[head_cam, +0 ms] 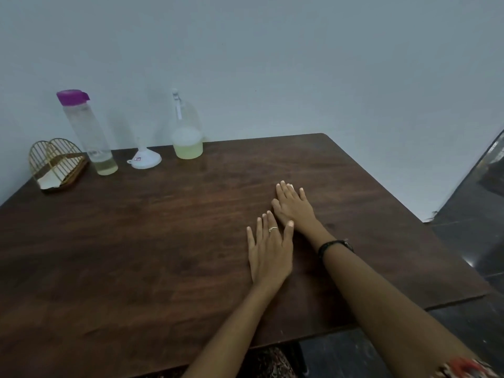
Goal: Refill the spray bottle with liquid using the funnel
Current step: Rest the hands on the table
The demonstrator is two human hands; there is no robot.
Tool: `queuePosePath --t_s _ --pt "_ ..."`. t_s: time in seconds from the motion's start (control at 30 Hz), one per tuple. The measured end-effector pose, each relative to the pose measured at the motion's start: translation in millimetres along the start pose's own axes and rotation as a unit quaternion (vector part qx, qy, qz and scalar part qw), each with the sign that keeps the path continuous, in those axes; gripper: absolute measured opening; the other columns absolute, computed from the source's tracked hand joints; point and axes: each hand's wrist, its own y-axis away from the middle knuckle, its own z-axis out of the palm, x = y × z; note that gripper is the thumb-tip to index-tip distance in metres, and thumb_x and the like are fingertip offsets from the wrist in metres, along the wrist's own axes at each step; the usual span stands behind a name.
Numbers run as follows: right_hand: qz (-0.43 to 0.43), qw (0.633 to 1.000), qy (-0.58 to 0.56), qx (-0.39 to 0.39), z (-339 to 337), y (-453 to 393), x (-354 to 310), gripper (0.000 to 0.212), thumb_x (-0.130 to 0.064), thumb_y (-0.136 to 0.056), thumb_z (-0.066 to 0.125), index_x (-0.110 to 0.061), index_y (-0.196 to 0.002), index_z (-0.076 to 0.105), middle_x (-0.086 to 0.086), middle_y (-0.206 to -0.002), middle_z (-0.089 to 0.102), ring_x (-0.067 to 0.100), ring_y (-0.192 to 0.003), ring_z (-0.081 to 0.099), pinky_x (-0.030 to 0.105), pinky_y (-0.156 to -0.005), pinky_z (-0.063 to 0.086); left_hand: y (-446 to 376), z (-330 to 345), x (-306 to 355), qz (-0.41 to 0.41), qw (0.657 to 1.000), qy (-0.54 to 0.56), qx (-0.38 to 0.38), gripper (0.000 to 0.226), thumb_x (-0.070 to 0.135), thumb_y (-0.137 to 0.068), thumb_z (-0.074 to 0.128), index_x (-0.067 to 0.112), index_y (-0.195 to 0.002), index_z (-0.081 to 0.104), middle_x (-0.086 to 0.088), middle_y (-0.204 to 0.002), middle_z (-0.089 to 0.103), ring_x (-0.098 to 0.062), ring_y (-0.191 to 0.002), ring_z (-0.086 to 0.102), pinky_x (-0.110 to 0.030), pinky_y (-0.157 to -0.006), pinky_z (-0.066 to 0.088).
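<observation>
The spray bottle point(187, 132) stands upright at the far edge of the wooden table point(163, 227), toward eleven o'clock from the hands; it is clear plastic with a rounded shoulder, a slim pale nozzle head at the top and a dip tube showing through the wall; pale yellow-green liquid fills only its lowest part, with a whitish foam or haze above it. Just to its nine o'clock sits the white funnel point(144, 159), turned mouth-down on the table with its spout pointing up and a small tab with a sticker at its rim; it does not touch the bottle. Further toward nine o'clock stands a tall clear water bottle point(87, 132) with a purple cap, leaning in the wide-angle view, with a little yellowish liquid at its bottom; at its nine o'clock is a gold wire napkin holder point(56, 165) with white paper in it.

The left hand point(268, 249) lies flat on the table, palm down, fingers straight and slightly spread, a ring on one finger, holding nothing; the right hand point(293, 205) lies flat too, at its one o'clock, fingers extended, grasping nothing, a dark band on the wrist; the left thumb tip lies against the right hand's base. All the task's things are well apart from both hands.
</observation>
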Motion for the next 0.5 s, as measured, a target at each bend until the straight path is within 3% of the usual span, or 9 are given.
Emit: queuePosePath --t_s 0.1,0.13,0.17,0.2,0.27,0.4,0.5 --pt "0.032 0.999 -0.021 0.013 -2 -18 9 0.056 -0.029 -0.1 0.02 -0.003 -0.149 0.008 0.011 -0.159 0.005 0.024 -0.147 0.003 0.044 -0.117 -0.002 3 -1 6 0.016 0.998 -0.008 0.052 0.054 0.029 -0.089 0.01 0.015 -0.131 0.043 -0.019 -0.131 0.055 -0.032 -0.124 0.052 -0.051 -0.1 0.039" --pt "0.045 0.999 -0.025 0.015 -3 -22 12 0.057 -0.029 -0.1 0.02 -0.003 -0.149 0.008 0.012 -0.159 0.005 0.025 -0.147 0.004 0.045 -0.117 -0.001 2 -4 6 0.002 0.998 -0.007 0.066 0.048 0.033 -0.095 0.012 0.013 -0.129 0.041 -0.014 -0.126 0.061 -0.026 -0.12 0.057 -0.046 -0.097 0.044" --pt "0.06 0.998 -0.029 0.016 -4 -25 15 0.058 -0.03 -0.1 0.019 -0.003 -0.149 0.008 0.012 -0.159 0.005 0.025 -0.147 0.004 0.045 -0.117 -0.002 4 -12 8 -0.027 0.999 0.019 0.025 0.063 0.046 -0.096 -0.001 0.011 -0.135 0.033 -0.011 -0.135 0.054 -0.021 -0.129 0.048 -0.042 -0.105 0.037" --pt "0.075 0.997 -0.029 0.017 -5 -26 19 0.058 -0.031 -0.1 0.019 -0.002 -0.149 0.008 0.012 -0.159 0.005 0.025 -0.147 0.003 0.045 -0.118 -0.002 1 -9 10 -0.031 0.998 0.031 0.039 0.089 0.058 -0.082 -0.02 0.009 -0.144 0.021 -0.008 -0.149 0.035 -0.017 -0.141 0.028 -0.04 -0.115 0.02" --pt "0.104 0.994 -0.031 0.023 -7 -26 26 0.059 -0.032 -0.1 0.018 -0.002 -0.149 0.008 0.013 -0.159 0.004 0.025 -0.147 0.003 0.045 -0.118 -0.003 -1 -5 10 -0.046 0.996 0.067 0.021 0.12 0.065 -0.052 -0.042 0.011 -0.148 0.006 -0.003 -0.158 0.007 -0.012 -0.146 -0.002 -0.036 -0.117 -0.006" --pt "0.131 0.991 -0.027 0.03 -9 -11 41 0.059 -0.032 -0.1 0.018 -0.001 -0.149 0.008 0.013 -0.159 0.004 0.025 -0.147 0.003 0.045 -0.118 -0.002 -4 4 5 -0.036 0.998 0.029 0.036 0.133 0.063 -0.043 -0.051 0.012 -0.149 0.01 -0.005 -0.158 0.006 -0.015 -0.146 -0.005 -0.038 -0.117 -0.008" --pt "0.155 0.987 -0.031 0.032 -11 5 52 0.059 -0.033 -0.1 0.017 -0.003 -0.15 0.006 0.012 -0.159 0.002 0.024 -0.147 0.001 0.044 -0.118 -0.003 -4 4 2 -0.02 1.0 0.003 0.02 0.121 0.058 -0.055 -0.048 0.013 -0.149 0.014 -0.008 -0.158 0.007 -0.019 -0.147 -0.005 -0.042 -0.117 -0.008"
